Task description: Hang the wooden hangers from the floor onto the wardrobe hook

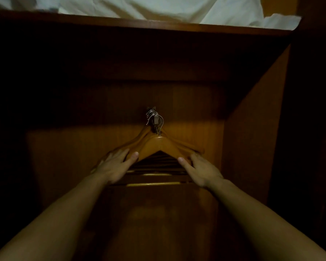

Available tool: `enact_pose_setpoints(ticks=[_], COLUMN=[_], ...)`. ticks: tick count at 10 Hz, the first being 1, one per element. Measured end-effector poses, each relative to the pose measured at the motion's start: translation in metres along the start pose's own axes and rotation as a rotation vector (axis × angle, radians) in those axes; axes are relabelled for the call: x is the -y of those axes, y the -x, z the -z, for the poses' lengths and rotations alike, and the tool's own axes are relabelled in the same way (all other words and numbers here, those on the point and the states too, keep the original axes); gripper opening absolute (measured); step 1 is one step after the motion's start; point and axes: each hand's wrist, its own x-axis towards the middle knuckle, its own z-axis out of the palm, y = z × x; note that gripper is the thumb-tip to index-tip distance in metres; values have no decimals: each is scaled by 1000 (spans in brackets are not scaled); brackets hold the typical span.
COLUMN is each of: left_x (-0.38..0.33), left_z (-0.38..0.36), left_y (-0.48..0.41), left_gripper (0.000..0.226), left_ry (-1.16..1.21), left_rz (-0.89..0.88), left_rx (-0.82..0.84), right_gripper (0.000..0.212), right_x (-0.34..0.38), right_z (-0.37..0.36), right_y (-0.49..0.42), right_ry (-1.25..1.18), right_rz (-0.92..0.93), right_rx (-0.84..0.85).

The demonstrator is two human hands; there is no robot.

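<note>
The hangers (159, 144) sit bunched on the hook (154, 117), far wall. Now the left hand (117, 164) and right hand (200, 171) press flat on their shoulders, fingers straight, gripping nothing. Careful: one upward nudge could slip those crowded wire tops off.

Dim, warm-toned view: a patch of light covers the wooden hangers (159, 145) and back panel (196, 132); upper recess in deep shadow; white cloth (139, 6) brightest
</note>
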Motion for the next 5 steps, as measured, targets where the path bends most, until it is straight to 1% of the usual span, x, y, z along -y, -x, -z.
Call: enact_pose_setpoints(ticks=[1,3,4,5], left_x=[0,-10,-18,-25], left_z=[-2,5,12,20], left_y=[2,19,35,52], left_gripper=[116,120,116,107], left_ry=[7,2,1,-9], left_rz=[29,69,81,91], left_rx=[17,-1,-26,-65], right_gripper=[87,86,85,83], right_x=[-1,-6,-7,-6], right_z=[5,19,30,43], right_y=[4,7,12,13], right_ry=[-12,-11,8,25], right_rz=[-1,19,12,17], right_rx=[47,85,90,67])
